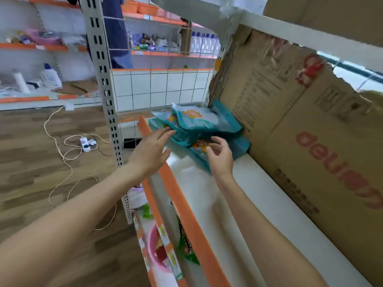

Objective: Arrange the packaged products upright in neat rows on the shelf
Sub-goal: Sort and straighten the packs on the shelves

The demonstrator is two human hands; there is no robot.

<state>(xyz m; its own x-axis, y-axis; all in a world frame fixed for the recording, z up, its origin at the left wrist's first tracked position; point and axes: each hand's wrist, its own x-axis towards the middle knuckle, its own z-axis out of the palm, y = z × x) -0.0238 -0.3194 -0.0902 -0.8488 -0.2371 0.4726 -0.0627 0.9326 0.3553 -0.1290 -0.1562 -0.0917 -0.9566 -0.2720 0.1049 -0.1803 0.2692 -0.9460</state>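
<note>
Several glossy teal packets lie heaped on the smooth white shelf; left hand flat-fingered, right hand loosely curled, both empty.

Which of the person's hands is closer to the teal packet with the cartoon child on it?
Right. The right hand hovers over the cartoon-child packet, fingers curled at its front edge. The left hand is off to that packet's left, by the shelf's orange edge, fingertips reaching the teal packets above.

Your left hand reaches open toward the teal packets piled flat on the white shelf, while your right hand fingers the lowest packet beside a cardboard box.
</note>
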